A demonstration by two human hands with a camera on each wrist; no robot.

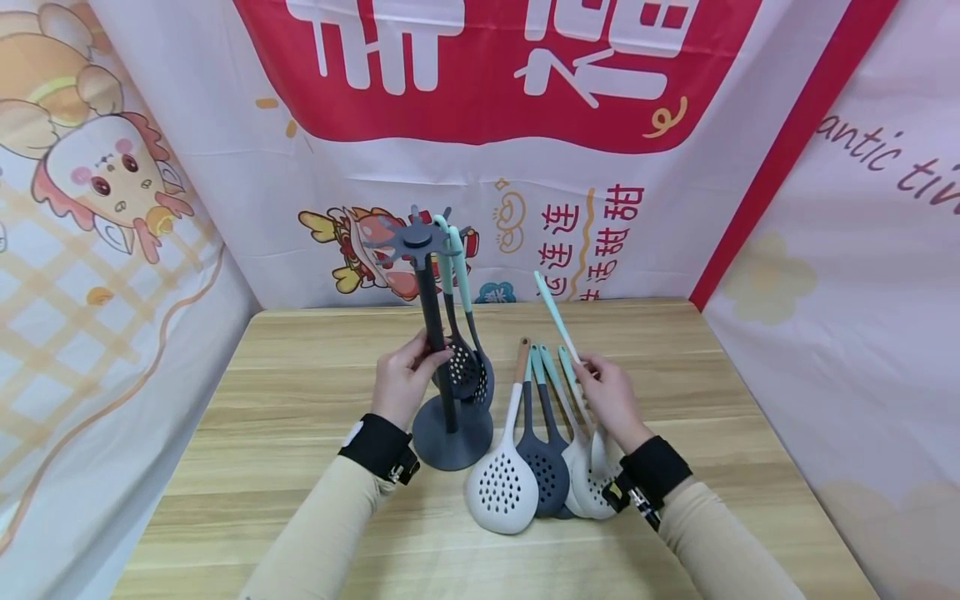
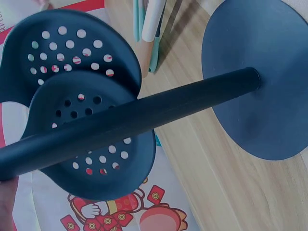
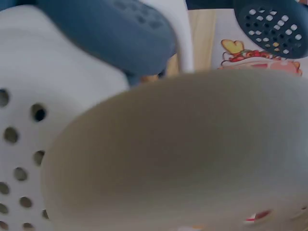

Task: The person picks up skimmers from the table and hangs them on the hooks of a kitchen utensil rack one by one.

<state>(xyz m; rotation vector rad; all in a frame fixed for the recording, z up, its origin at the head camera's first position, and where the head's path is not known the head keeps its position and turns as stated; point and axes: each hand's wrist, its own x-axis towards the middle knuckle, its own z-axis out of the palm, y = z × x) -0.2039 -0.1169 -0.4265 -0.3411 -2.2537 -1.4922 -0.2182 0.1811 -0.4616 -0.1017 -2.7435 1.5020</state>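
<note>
My left hand (image 1: 408, 379) grips the dark pole (image 1: 431, 308) of an upright utensil stand, whose round base (image 1: 450, 450) rests on the table. Two dark skimmers (image 2: 106, 185) with mint handles hang from the stand's right side, behind the pole in the left wrist view. Raised over the table, my right hand (image 1: 609, 400) pinches the mint handle (image 1: 553, 308) of a white spoon-like utensil. Its rounded, blurred head (image 3: 178, 149) fills much of the right wrist view. The head is partly hidden in the head view, so its exact kind is unclear.
A row of utensils lies between the stand and my right hand: a white skimmer (image 1: 503, 492) with a wooden-tipped handle, a dark skimmer (image 1: 542, 471), and several others with mint handles, overlapping. A printed cloth (image 1: 480, 167) hangs behind the wooden table (image 1: 300, 375).
</note>
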